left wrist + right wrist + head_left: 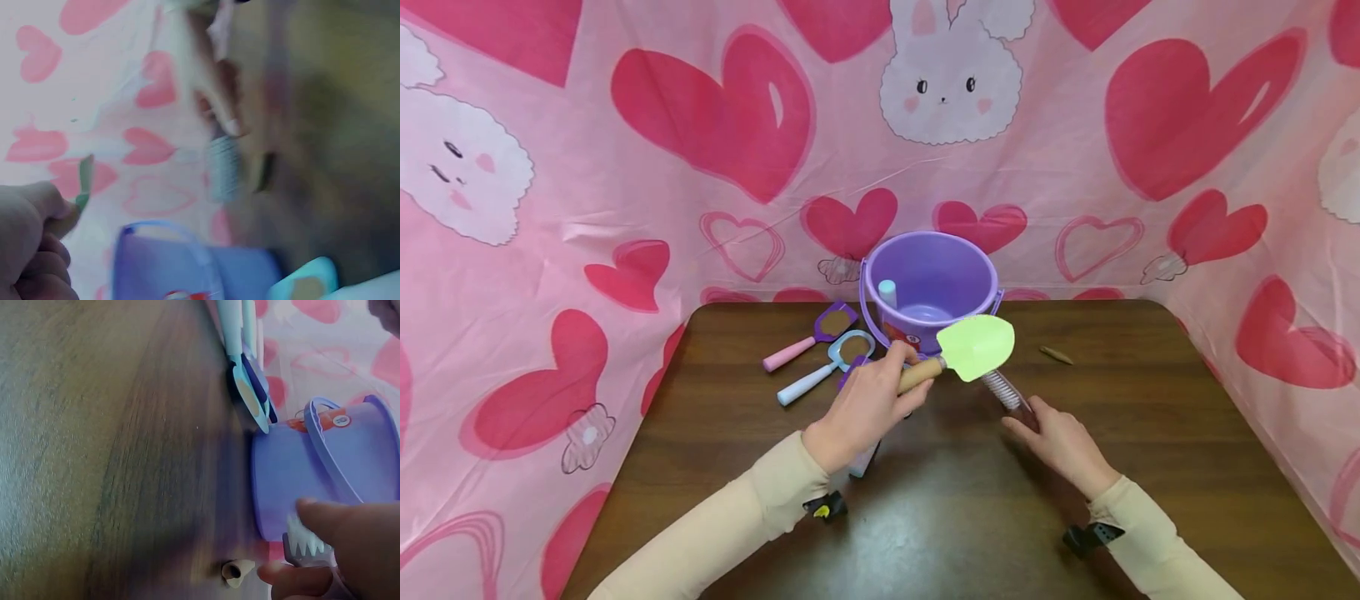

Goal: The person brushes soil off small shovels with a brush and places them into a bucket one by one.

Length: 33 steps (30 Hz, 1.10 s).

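Observation:
My left hand grips the wooden handle of a small trowel with a light green blade, raised in front of the purple bucket. In the left wrist view the trowel shows nearly edge-on, beyond the fingers. My right hand holds a brush with white bristles by its handle, just right of the trowel. The trowel blade hides the brush's far end in the head view. A pale blue handle stands inside the bucket at its left; its lower part is hidden.
Left of the bucket lie a purple scoop with a pink handle and a light blue scoop. Another purple tool lies partly behind my left hand. To the right is a small brown piece. Pink heart-print cloth hangs around the wooden table.

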Available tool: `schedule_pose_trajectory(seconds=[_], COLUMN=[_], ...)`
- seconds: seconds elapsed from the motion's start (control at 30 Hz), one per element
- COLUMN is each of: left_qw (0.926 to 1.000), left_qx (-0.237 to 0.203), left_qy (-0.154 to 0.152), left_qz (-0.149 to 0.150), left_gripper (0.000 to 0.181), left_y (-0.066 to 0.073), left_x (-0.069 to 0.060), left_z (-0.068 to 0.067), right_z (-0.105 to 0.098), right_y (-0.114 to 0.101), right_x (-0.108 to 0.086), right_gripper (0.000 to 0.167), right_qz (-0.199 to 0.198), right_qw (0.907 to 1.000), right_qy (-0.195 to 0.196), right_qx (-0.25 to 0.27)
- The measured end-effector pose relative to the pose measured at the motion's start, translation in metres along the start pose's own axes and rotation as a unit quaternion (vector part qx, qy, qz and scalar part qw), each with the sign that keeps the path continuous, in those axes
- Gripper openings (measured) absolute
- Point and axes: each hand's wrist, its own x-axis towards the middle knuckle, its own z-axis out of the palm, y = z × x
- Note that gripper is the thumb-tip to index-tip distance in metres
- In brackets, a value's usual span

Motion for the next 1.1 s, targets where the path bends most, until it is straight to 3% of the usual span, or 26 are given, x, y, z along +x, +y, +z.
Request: schedule_pose_trajectory(seconds=[0.17, 0.3, 0.5, 0.8, 0.97, 1.1], left_qw=[0.9988, 0.9968, 0.9944, 0.9945, 0.9943, 0.9934], left_qx=[-0.017, -0.017, -0.003, 0.020, 0.029, 0.045], left_qy=[0.020, 0.024, 0.003, 0.001, 0.012, 0.018], left_qz=[-0.041, -0.074, -0.106, -0.103, -0.102, -0.104], left_gripper=[0.023, 0.019, 0.020, 0.013, 0.015, 0.020], left_y=[-0.007, -0.014, -0.026, -0.042, -0.046, -0.049], left_x=[0.030, 0.046, 0.064, 0.072, 0.071, 0.071], left_z=[-0.026, -0.032, -0.022, -0.003, 0.004, 0.009], right_z=[0.002, 0.006, 0.025, 0.046, 0.039, 0.022], right_y=[-0.002, 0.003, 0.027, 0.056, 0.044, 0.016], right_x=[0.000, 0.000, 0.002, 0.010, 0.006, -0.003], right_gripper=[0.043, 0.042, 0.047, 0.042, 0.041, 0.037], right_qz=[0.007, -0.011, -0.055, -0.081, -0.088, -0.075], right_qw=[0.9999, 0.9998, 0.9973, 0.9942, 0.9938, 0.9959], right_qy=[-0.009, 0.011, 0.048, 0.070, 0.068, 0.049], right_qx=[-0.006, -0.009, 0.000, -0.008, 0.003, 0.008])
